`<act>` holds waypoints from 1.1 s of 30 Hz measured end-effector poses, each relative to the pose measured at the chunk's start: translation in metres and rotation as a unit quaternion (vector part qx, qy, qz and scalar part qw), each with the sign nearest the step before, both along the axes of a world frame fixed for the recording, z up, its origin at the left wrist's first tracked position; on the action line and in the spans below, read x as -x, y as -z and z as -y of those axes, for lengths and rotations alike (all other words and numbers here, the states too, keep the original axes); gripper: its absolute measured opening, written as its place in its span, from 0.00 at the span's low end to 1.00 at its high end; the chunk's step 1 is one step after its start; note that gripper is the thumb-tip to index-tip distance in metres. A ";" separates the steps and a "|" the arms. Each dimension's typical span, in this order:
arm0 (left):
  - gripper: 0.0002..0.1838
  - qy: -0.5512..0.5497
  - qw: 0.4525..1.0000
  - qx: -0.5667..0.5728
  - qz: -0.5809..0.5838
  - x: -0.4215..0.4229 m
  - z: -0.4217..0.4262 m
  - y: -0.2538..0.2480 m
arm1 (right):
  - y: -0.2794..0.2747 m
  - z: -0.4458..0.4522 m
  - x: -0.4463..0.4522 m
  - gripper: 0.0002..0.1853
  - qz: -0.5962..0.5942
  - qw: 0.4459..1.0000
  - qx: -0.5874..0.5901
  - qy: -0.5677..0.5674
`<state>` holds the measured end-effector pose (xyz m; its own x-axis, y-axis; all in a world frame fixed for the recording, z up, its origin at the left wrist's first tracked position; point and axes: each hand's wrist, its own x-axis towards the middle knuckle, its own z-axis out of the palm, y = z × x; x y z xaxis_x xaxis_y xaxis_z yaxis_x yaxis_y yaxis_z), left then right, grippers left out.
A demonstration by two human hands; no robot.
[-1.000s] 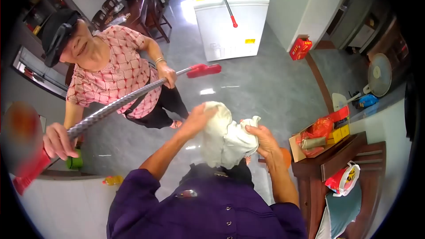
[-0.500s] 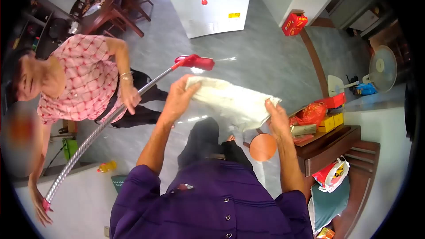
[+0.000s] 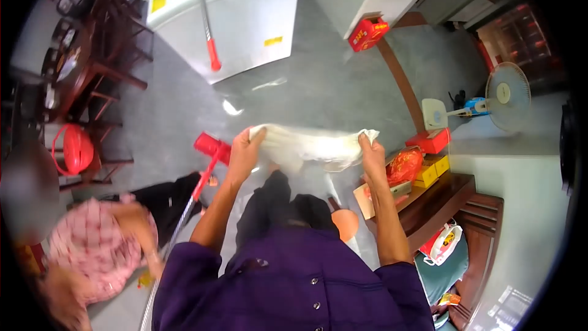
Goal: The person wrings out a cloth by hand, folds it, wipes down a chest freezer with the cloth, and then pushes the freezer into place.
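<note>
A white cloth (image 3: 315,144) is stretched between my two hands, in front of my body and above the floor. My left hand (image 3: 246,150) is closed on its left end, thumb on top. Its right end is pinched in my right hand (image 3: 371,150). The cloth's lower edge hangs loose and is blurred by motion. Left of my left hand is the red head (image 3: 213,148) of a pole (image 3: 177,233) that runs down to the lower left, beside another person in a pink patterned top (image 3: 98,248).
Ahead stands a white chest freezer (image 3: 226,24) with a red-tipped rod on it. Dark chairs and a table (image 3: 76,64) are at left. A round stool (image 3: 345,224), a wooden bench (image 3: 484,233) with boxes and bags, and a fan (image 3: 505,93) are at right.
The cloth, first bunched, was spread out and is now held more level between my hands. My view has turned right. The other person and the pole have shifted toward the lower left of view.
</note>
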<state>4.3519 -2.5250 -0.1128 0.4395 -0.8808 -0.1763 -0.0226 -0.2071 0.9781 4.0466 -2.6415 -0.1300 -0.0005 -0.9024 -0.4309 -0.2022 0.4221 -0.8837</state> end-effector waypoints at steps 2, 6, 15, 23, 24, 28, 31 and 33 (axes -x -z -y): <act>0.12 -0.006 1.000 0.025 0.013 0.001 0.029 -0.034 | -0.035 0.033 -0.014 0.18 0.040 0.998 0.030 0.027; 0.11 -0.016 0.993 0.078 -0.092 -0.017 0.133 -0.051 | -0.060 0.107 -0.034 0.22 0.111 0.991 0.047 0.063; 0.12 -0.015 0.995 0.074 -0.059 -0.020 0.285 -0.066 | -0.068 0.271 -0.010 0.21 0.054 0.996 0.072 -0.026; 0.17 -0.132 0.980 0.084 -0.121 -0.036 0.343 -0.118 | -0.122 0.398 -0.046 0.20 0.134 0.968 0.078 -0.197; 0.17 -0.143 0.978 0.091 -0.123 -0.041 0.350 -0.128 | -0.134 0.410 -0.056 0.19 0.129 0.964 0.091 -0.216; 0.18 -0.161 0.975 0.125 -0.092 -0.081 0.384 -0.162 | -0.172 0.473 -0.103 0.19 0.083 0.949 0.141 -0.270; 0.19 -0.189 0.962 0.191 -0.037 -0.130 0.424 -0.196 | -0.200 0.534 -0.162 0.24 0.091 0.943 0.160 -0.279; 0.21 -0.206 0.950 0.236 0.012 -0.171 0.452 -0.224 | -0.232 0.563 -0.208 0.26 0.118 0.933 0.198 -0.277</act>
<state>4.5229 -2.9767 0.1113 0.7629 -0.6116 0.2096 -0.0579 0.2583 0.9643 4.2543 -3.2046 0.1024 0.5665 -0.8241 0.0077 -0.0719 -0.0587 -0.9957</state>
